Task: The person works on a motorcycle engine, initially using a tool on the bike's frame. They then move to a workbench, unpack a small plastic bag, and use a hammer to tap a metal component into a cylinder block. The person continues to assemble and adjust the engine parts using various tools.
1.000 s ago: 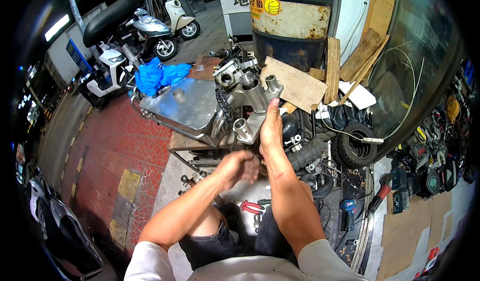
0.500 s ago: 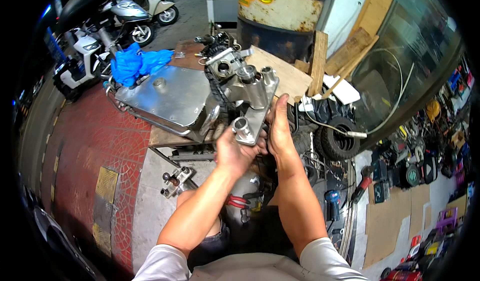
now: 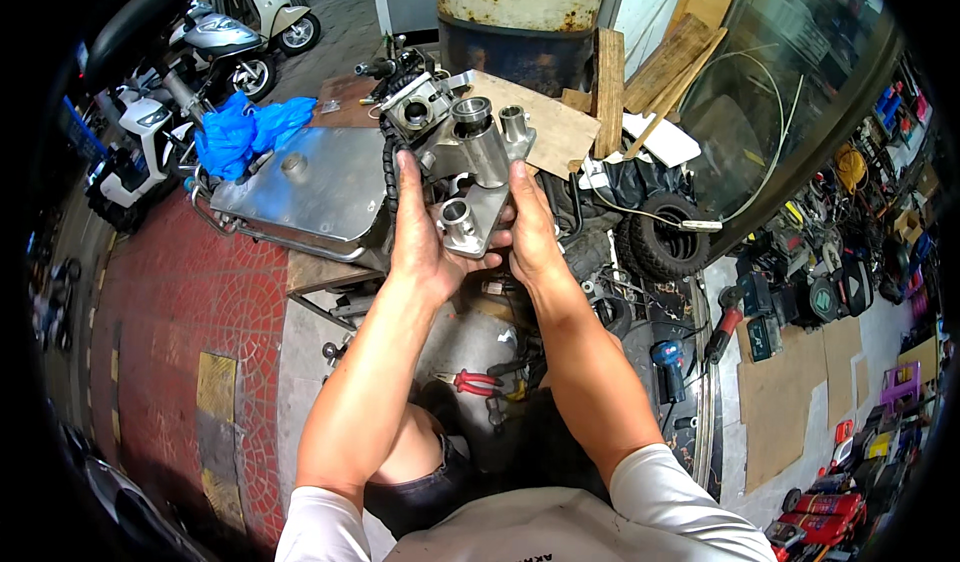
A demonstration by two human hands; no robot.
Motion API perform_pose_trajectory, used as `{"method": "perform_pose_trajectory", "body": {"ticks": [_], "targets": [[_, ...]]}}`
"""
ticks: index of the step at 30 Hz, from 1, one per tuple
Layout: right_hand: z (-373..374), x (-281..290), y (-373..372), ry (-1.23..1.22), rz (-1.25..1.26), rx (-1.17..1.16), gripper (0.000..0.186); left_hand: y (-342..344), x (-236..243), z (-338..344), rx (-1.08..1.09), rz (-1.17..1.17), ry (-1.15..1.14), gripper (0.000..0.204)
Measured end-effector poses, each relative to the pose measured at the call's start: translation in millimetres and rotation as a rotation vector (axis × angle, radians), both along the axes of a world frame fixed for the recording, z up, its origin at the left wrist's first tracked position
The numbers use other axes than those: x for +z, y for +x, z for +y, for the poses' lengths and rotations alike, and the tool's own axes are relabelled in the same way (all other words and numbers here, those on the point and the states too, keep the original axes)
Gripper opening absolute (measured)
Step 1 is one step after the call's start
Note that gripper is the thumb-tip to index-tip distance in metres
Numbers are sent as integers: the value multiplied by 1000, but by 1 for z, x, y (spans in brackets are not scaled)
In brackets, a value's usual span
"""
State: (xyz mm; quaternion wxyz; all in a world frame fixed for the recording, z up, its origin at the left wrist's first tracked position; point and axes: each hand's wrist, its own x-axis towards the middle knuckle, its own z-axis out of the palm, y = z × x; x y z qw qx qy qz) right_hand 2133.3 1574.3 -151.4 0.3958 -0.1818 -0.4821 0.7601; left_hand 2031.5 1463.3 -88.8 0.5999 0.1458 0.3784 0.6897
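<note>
Both hands cradle a silver machined metal plate (image 3: 478, 222) carrying a tall central tube (image 3: 480, 153) and smaller cylindrical sockets at its ends. My left hand (image 3: 424, 239) grips the near end from the left, thumb upright and fingers wrapped beneath it. My right hand (image 3: 530, 226) holds its right side, thumb along the edge. Just behind the plate are a silver cast fitting (image 3: 414, 110) and black braided hoses (image 3: 391, 167). Left of them lies a flat aluminium tank (image 3: 323, 187) with a blue plastic bag (image 3: 226, 142) at its far end.
Scooters (image 3: 215, 37) stand at back left. A rusty drum (image 3: 520, 7), wooden boards (image 3: 609, 92) and a glass panel (image 3: 775, 72) are behind. Stacked tyres (image 3: 668, 237), a blue power tool (image 3: 668, 367), an angle grinder (image 3: 723, 324) and red-handled pliers (image 3: 463, 382) lie around and below.
My left hand has risen from below and taken hold of the metal plate alongside my right hand, its thumb now upright at the left. The view has shifted, so the surroundings appear higher.
</note>
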Motion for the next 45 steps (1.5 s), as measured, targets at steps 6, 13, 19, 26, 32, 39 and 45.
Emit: {"method": "perform_pose_trajectory", "body": {"ticks": [6, 13, 19, 26, 32, 39, 45], "targets": [[-3, 4, -3, 94, -4, -67, 40, 13, 4, 1, 164, 30, -67, 108], [-1, 4, 6, 111, -24, 16, 39, 10, -8, 6, 156, 60, 18, 95], [-11, 19, 6, 123, -47, 27, 42, 16, -6, 16, 345, 55, 116, 86], [10, 28, 72, 412, -380, 115, 50, 22, -12, 23, 354, 113, 123, 85], [8, -2, 238, 287, -690, -44, 39, 17, -10, 13, 383, 226, 10, 80], [-119, -294, 433, 161, -1703, -146, 44, 9, -24, 23, 260, 376, 34, 90], [-220, -380, 445, -41, -1739, 177, 40, -11, -38, 25, 176, 467, 78, 94]]}}
